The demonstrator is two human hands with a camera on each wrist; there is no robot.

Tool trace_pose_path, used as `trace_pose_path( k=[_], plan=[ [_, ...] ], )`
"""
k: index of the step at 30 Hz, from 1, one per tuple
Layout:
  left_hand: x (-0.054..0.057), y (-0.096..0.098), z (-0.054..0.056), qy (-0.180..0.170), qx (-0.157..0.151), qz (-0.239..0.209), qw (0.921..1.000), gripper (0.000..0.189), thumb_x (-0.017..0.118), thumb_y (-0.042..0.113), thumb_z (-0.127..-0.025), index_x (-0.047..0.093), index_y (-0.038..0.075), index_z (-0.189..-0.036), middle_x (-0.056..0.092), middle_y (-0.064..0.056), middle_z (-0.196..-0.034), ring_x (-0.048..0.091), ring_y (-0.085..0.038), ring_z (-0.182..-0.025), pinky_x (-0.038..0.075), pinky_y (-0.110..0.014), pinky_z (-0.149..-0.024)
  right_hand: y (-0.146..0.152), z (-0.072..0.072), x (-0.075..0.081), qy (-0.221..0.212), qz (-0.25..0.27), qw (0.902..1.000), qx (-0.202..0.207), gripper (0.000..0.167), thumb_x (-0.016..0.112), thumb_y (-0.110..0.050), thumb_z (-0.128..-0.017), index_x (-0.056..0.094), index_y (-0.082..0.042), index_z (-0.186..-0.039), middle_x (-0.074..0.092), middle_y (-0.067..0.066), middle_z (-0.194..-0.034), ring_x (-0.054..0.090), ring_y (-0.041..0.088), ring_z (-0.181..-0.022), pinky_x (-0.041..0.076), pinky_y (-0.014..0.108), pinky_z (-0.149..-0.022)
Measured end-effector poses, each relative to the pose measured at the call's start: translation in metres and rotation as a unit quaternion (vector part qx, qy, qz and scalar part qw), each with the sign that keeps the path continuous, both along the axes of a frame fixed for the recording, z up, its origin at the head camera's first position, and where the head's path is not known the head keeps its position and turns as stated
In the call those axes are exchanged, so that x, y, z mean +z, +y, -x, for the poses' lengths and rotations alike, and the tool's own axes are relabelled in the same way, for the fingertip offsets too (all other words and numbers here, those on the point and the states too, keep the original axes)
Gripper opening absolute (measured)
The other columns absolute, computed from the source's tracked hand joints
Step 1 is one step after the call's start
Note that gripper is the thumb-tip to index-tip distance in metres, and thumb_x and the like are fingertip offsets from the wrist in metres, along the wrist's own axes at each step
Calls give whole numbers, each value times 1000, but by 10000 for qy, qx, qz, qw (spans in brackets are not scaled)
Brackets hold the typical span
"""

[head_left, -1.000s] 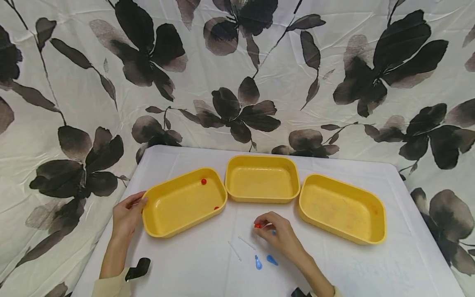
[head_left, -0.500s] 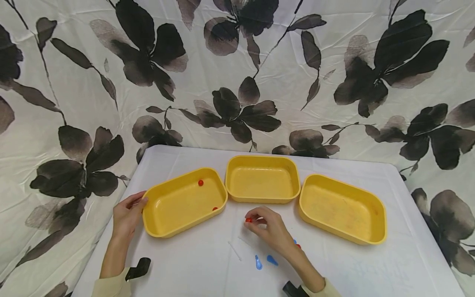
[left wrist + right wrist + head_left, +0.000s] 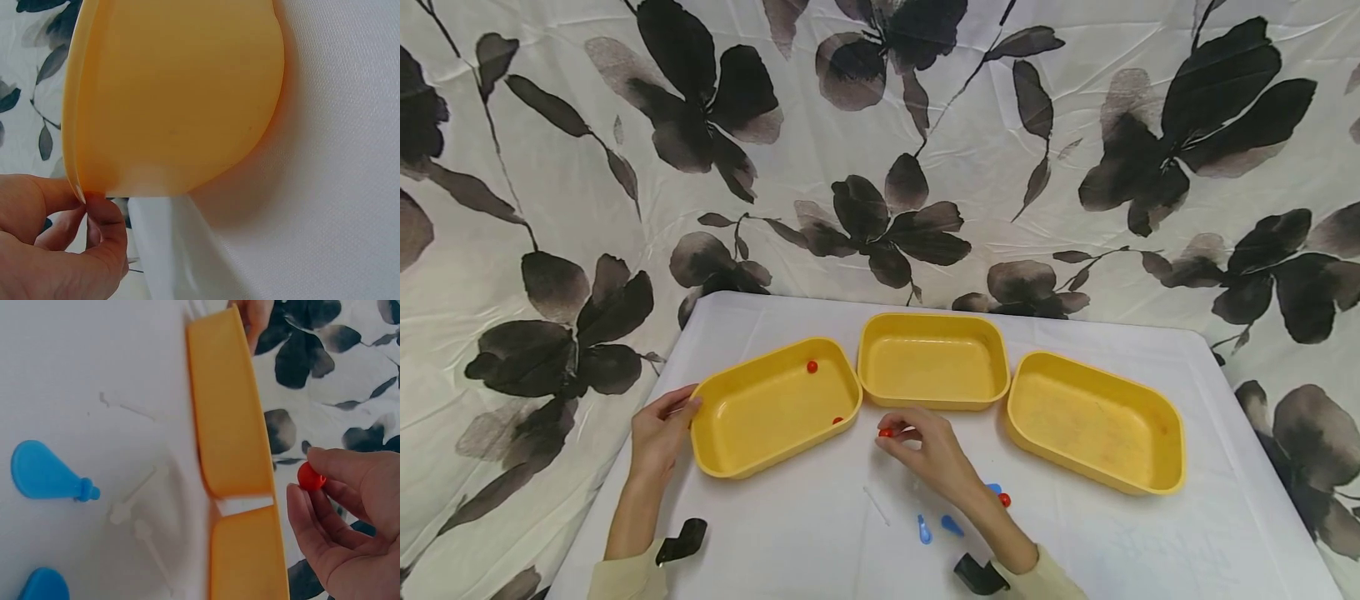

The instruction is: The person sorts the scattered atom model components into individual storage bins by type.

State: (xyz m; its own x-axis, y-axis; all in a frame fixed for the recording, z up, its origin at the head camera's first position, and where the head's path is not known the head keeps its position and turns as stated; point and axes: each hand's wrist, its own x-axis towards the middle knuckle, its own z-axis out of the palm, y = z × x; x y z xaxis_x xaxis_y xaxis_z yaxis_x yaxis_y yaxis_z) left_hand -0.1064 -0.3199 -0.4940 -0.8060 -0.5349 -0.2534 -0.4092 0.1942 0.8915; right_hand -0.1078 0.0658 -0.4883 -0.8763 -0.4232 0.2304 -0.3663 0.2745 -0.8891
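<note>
My right hand (image 3: 928, 450) pinches a small red ball (image 3: 310, 476) between thumb and fingertips. In the head view it is over the table, in front of where the left and middle trays meet. The left yellow tray (image 3: 760, 417) holds two red balls, one near its back wall (image 3: 812, 367) and one partly hidden by the front rim (image 3: 838, 421). At that tray's left end, my left hand (image 3: 657, 433) grips the rim (image 3: 72, 144) between thumb and fingers.
A middle yellow tray (image 3: 932, 358) and a right one (image 3: 1097, 417) complete an arc. Beside my right forearm lie blue bulb-shaped pieces (image 3: 923, 530) and another red ball (image 3: 1004, 500). Thin white sticks with thicker ends (image 3: 155, 556) lie under the right hand. Patterned cloth hangs behind.
My right hand has moved left and away from me, carrying the red ball toward the left tray. A red ball by its forearm has come into view. My left hand keeps its grip.
</note>
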Motion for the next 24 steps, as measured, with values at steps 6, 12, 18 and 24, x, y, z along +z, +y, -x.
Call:
trace_pose_path(
  k=[6, 12, 18, 24],
  plan=[
    [0, 0, 0, 7, -26, -19, 10000, 43, 62, 18, -104, 58, 0, -143, 57, -7, -123, 55, -5, -94, 51, -6, -77, -7, 3, 4, -78, 56, 9999, 47, 20, 79, -8, -91, 71, -4, -109, 69, 3, -103, 67, 19, -93, 60, 34, -89],
    [0, 1, 0, 35, -29, -13, 10000, 43, 61, 18, -104, 58, 0, -143, 57, -7, -123, 56, -5, -93, 51, -6, -78, -14, 7, 7, -60, -15, 10000, -8, 19, 78, -10, -92, 72, -8, -110, 68, 2, -105, 66, 17, -93, 59, 33, -90],
    [0, 1, 0, 1, -13, -27, 10000, 43, 61, 19, -104, 58, 0, -143, 57, -8, -123, 55, -5, -94, 50, -6, -78, -23, 13, 10, -11, -32, 10000, -69, 21, 79, -8, -91, 72, -6, -110, 67, 2, -104, 66, 15, -92, 59, 31, -89],
    [0, 0, 0, 41, 8, -53, 10000, 43, 62, 18, -104, 58, 0, -143, 57, -6, -122, 55, -5, -94, 50, -6, -78, -32, 19, 10, -18, 142, 9999, -13, 21, 79, -2, -89, 72, -3, -108, 68, 6, -103, 66, 18, -90, 59, 30, -88]
  ],
)
